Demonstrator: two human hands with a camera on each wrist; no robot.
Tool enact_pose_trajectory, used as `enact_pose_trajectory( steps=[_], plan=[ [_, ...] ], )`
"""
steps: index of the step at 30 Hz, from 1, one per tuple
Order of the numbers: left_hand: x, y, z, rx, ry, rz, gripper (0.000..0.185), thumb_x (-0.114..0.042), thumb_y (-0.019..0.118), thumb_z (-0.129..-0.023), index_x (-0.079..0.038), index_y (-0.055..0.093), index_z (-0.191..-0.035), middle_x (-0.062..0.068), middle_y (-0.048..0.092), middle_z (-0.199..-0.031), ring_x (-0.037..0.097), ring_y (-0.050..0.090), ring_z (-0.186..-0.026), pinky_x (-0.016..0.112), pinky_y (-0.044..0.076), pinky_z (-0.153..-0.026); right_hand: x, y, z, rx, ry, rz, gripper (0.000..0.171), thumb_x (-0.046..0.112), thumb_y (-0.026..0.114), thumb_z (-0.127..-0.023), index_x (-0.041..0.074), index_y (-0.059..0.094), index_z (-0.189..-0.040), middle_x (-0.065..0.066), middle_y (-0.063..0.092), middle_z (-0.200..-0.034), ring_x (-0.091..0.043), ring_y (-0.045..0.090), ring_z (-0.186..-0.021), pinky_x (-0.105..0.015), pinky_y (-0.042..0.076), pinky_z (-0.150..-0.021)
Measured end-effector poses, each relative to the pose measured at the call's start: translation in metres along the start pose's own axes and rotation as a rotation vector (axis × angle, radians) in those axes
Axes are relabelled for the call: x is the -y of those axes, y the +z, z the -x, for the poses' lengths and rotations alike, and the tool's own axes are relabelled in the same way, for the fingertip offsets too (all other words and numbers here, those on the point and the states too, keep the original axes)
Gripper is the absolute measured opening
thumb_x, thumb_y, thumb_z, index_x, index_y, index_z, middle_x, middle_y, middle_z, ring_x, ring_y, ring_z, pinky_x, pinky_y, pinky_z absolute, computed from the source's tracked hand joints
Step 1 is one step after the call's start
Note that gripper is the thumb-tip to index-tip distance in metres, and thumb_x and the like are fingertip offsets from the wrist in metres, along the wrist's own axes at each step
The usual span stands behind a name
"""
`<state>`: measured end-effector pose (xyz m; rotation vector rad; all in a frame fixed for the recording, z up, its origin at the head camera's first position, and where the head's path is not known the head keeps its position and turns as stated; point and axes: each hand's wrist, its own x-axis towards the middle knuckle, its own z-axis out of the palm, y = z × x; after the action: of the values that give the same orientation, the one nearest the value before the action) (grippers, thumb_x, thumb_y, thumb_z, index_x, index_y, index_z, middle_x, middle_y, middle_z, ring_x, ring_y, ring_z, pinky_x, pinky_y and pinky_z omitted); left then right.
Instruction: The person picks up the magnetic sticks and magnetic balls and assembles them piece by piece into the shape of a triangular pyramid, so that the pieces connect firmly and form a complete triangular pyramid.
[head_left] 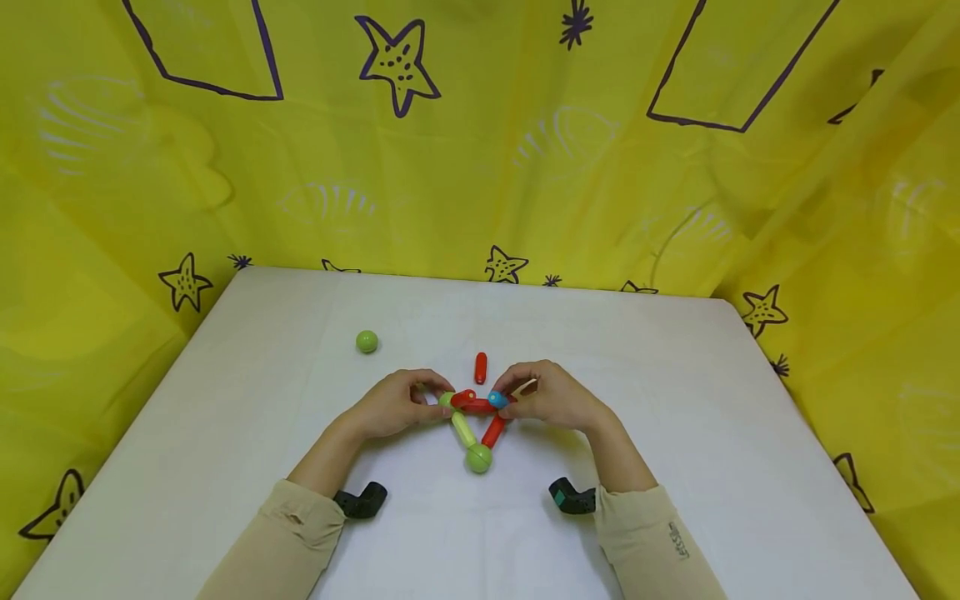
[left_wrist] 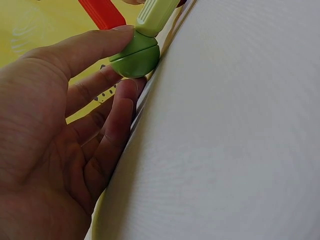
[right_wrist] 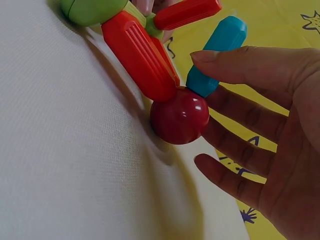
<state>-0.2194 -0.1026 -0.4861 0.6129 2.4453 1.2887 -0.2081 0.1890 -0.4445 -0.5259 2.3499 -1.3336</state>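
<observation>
On the table lies a triangle of toy sticks and balls. A pale green stick [head_left: 463,430] and a red stick [head_left: 492,432] run from the front green ball [head_left: 478,458], with another red stick [head_left: 478,407] across the back. My left hand [head_left: 393,406] pinches the green ball [left_wrist: 136,59] at the left corner, from which one more red stick [right_wrist: 187,13] rises. Between thumb and fingers, my right hand [head_left: 553,396] holds a blue stick [right_wrist: 227,37] standing up from the red ball [right_wrist: 180,117] at the right corner.
A loose red stick [head_left: 481,367] lies just behind the triangle. Farther back on the left sits a loose green ball [head_left: 367,342]. Black wrist devices [head_left: 363,500] show beside both forearms. A yellow patterned curtain [head_left: 480,167] surrounds the white table [head_left: 645,358].
</observation>
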Motion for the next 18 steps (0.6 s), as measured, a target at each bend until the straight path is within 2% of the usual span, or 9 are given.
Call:
enact_pose_trajectory(
  steps=[18],
  plan=[
    [-0.0013, 0.0004, 0.0012, -0.004, 0.002, 0.001, 0.027, -0.029, 0.083, -0.088, -0.026, 0.075, -0.114, -0.003, 0.068, -0.103, 0.016, 0.054, -0.076, 0.026, 0.041, -0.066, -0.0015, -0.0001, -0.0018, -0.008, -0.034, 0.026, 0.018, 0.012, 0.083, -0.087, 0.019, 0.075, -0.102, -0.002, 0.073, -0.101, -0.024, 0.067, -0.097, -0.041, 0.054, -0.088]
  ],
)
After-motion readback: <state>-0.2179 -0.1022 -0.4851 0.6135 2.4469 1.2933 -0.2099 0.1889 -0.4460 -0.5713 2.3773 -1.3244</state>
